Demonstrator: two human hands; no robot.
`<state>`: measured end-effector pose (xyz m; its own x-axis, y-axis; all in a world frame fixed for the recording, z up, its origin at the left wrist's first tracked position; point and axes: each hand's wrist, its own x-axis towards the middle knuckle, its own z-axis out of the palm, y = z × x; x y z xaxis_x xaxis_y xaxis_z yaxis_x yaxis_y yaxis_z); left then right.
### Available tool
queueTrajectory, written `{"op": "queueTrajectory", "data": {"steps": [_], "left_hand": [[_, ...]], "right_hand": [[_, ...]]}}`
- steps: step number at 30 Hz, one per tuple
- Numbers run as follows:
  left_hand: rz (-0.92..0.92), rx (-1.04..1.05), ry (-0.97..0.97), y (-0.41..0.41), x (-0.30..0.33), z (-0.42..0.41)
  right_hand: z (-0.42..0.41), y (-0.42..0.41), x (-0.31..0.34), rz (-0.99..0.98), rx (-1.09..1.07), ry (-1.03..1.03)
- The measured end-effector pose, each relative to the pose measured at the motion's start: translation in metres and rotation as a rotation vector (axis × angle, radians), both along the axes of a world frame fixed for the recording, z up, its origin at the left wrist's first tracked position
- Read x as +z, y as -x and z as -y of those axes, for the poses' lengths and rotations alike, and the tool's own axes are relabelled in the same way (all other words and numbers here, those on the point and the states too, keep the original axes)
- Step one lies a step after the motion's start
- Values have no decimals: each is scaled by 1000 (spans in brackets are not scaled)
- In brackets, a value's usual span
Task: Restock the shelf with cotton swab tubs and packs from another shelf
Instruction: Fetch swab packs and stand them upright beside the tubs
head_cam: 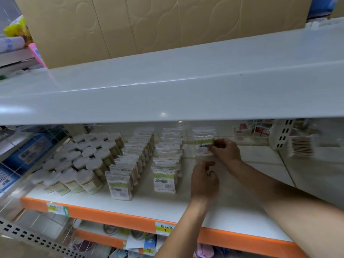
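On the white shelf (141, 203) with an orange front edge stand several round cotton swab tubs (78, 161) with white lids at the left. Two rows of clear cotton swab packs (128, 164) with green labels run to the back beside them. A third short row starts further right, at the back. My right hand (225, 149) pinches the front pack (203, 146) of that row by its right edge, upright. My left hand (203, 181) hovers just below it over bare shelf, fingers loosely curled, holding nothing.
A wide white shelf (167, 86) overhangs just above my hands. Cardboard boxes (149, 25) stand on it. More swab packs (301, 146) hang at the right beyond a perforated upright (281, 135). Blue packages (28, 151) sit left behind a wire divider. A lower shelf holds mixed goods.
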<state>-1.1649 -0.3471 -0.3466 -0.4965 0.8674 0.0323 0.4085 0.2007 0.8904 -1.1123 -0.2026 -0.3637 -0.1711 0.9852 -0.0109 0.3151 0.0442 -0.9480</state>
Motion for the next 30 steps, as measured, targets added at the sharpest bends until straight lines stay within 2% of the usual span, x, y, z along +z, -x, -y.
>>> {"op": "queueTrajectory", "data": {"steps": [7,11,19,25,30], "left_hand": [[55,-57,12,-16,11,-13],[116,-138,27,-45,24,-30],[43,-266,33,-128,39,-61],[31,-323,52,-194,35,-79],[3,-284,77,-253,30,-94]], "right_hand": [[9,-43,13,50,32,95],[15,-100,20,-32,-49,186],[21,-214,29,3,-174,149],[10,-295,31,88,-146,92],[-3,-360,34,149,-83,54]]}}
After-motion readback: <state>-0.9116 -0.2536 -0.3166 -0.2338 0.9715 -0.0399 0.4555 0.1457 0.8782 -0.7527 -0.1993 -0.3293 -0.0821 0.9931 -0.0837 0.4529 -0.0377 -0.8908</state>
